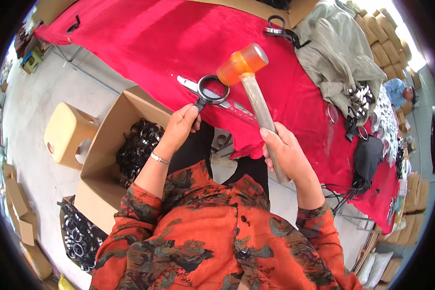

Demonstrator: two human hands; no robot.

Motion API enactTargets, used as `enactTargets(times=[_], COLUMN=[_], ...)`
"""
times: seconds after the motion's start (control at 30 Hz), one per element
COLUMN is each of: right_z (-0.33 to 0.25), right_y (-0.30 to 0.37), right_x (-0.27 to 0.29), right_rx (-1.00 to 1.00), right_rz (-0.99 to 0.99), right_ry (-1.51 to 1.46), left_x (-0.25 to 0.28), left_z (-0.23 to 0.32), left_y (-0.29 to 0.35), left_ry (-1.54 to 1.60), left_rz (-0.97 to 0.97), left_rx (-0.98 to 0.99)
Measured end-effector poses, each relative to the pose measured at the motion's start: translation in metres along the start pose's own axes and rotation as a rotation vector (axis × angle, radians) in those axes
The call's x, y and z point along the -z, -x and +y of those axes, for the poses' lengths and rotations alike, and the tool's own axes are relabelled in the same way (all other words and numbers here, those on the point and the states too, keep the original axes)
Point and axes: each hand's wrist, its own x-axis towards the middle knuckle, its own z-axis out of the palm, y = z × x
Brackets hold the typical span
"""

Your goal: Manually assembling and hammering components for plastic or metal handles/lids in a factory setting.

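My left hand is closed around the short black handle of a magnifying glass, which has a round dark frame with a silvery edge. The frame rests at the near edge of the table, on the red cloth. In my right hand is a mallet with a wooden handle and a translucent orange head. Its head is tilted up beside the frame; from this angle I cannot tell whether the two touch. Worn whitish patches mark the cloth under the frame.
At my left stands an open cardboard box holding many black handled frames. A beige stool and a pile of silvery rings are beyond it. Across the table lie another frame, grey-green fabric and clear round lenses.
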Motion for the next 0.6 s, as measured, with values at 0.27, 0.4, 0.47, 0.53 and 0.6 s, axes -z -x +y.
enactTargets(times=[0.27, 0.4, 0.47, 0.53, 0.6], right_z=[0.025, 0.039, 0.018, 0.0, -0.012], right_y=[0.016, 0.009, 0.021, 0.027, 0.028], right_x=[-0.001, 0.01, 0.015, 0.016, 0.008], right_rx=[0.315, -0.04, 0.0, 0.201, 0.301], right_rz=[0.255, 0.083, 0.066, 0.074, 0.135], right_ry=[0.159, -0.053, -0.136, -0.121, -0.05], left_x=[-0.009, -0.008, -0.007, -0.006, -0.01], left_z=[0.0, 0.002, -0.001, -0.002, -0.005], left_y=[0.008, 0.005, 0.01, 0.013, 0.014], left_ry=[0.014, -0.007, -0.013, -0.014, -0.021], left_rz=[0.005, 0.026, 0.009, 0.059, 0.068], left_rx=[-0.001, 0.002, 0.0, 0.006, 0.007])
